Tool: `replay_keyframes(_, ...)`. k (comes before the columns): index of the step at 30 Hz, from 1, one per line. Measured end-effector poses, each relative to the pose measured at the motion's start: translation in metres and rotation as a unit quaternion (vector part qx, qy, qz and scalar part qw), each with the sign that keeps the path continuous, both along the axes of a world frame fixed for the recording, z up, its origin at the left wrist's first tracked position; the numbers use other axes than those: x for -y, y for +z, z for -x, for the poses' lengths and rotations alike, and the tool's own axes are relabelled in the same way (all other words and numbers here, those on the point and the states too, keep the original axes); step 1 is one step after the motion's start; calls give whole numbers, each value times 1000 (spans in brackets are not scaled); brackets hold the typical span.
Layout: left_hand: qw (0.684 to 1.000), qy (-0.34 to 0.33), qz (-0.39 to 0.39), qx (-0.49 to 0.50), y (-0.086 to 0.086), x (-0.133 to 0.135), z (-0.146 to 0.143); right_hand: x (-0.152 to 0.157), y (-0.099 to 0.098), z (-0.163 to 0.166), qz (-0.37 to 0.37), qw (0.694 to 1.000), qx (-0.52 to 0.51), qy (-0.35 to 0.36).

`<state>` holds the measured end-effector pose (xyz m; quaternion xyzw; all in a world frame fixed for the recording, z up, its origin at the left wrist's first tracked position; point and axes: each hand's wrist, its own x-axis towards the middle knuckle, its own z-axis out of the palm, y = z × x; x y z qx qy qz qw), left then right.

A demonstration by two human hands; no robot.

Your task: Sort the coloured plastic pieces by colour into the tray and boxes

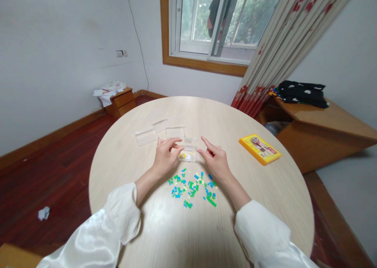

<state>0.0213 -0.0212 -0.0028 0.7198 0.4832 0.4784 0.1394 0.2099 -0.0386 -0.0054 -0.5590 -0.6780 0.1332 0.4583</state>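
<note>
My left hand (165, 155) and my right hand (214, 159) rest on a round pale wooden table (123, 169), one on each side of a small clear plastic box (188, 153) with yellow pieces inside. The left hand's fingers curl in a pinch at the box's left edge. On the box's right edge the right hand's fingers are pressed, with the index finger stretched out. Several small green, blue and yellow bricks (193, 187) lie scattered just in front of the box, between my wrists.
Two more clear plastic boxes (146, 136) (175, 131) and a lid (161, 124) lie behind the hands. A yellow booklet (260, 148) lies at the right of the table. A wooden bench with dark cloth (303, 92) stands at the right, a small cabinet (122, 101) at the back left.
</note>
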Motion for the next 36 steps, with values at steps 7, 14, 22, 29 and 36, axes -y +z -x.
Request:
replay_keyframes(7,1000,2,9,5,0,0,-1,-3,-1,-5,-1,999,-38,-18)
replay_keyframes(14,999,-34,36,-17,-4,5,-6,-3,-2,-7,-31,998,-49,-30)
replay_keyframes(22,931,-290,84,-203,2,43,-35,2,4,-9,-84,994,-39,-51)
replay_keyframes(29,898,-331,117,-266,1,66,-54,1,1,-10,-82,994,-41,-55)
replay_keyframes(36,890,-327,163,-273,0,71,-62,1,-1,-9,-80,994,-47,-51)
